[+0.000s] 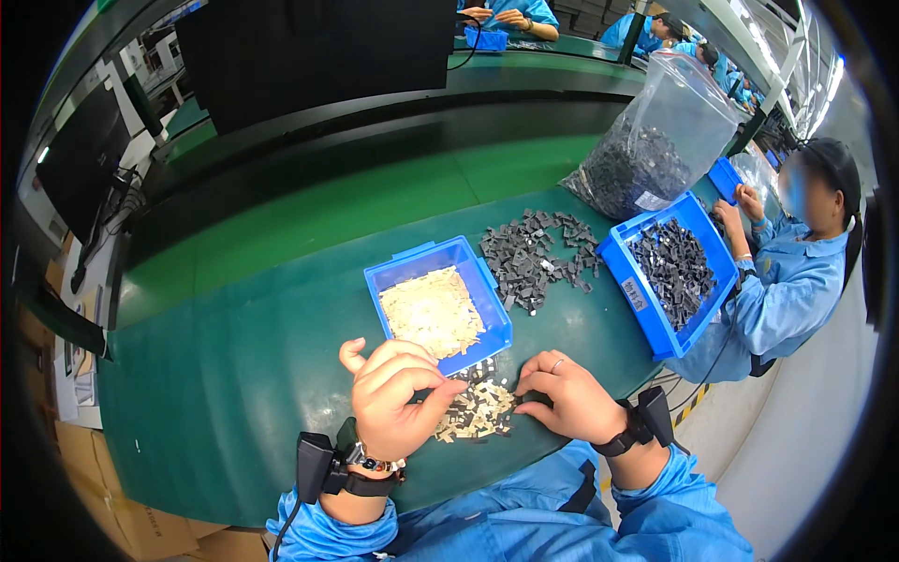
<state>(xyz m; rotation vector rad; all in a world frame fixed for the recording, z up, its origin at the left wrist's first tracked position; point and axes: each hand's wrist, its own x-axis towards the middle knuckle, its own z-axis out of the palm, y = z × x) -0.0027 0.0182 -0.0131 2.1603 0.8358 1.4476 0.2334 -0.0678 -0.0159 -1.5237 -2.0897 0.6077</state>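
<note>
My left hand hovers at the left side of a small mixed pile of cream and black pieces, thumb and forefinger pinched together. Whatever lies between those fingertips is too small to make out. At the pile's right edge is my right hand, its fingers bent inward and the fingertips close together among the pieces; any piece in them is hidden. Just beyond my hands stands a blue bin filled with small flat cream pieces. Black bands with dark box-shaped devices sit on both wrists.
Loose black parts lie on the green table behind the cream pieces' bin. To the right are another blue bin of black parts and a clear plastic bag of them. A co-worker sits at the right.
</note>
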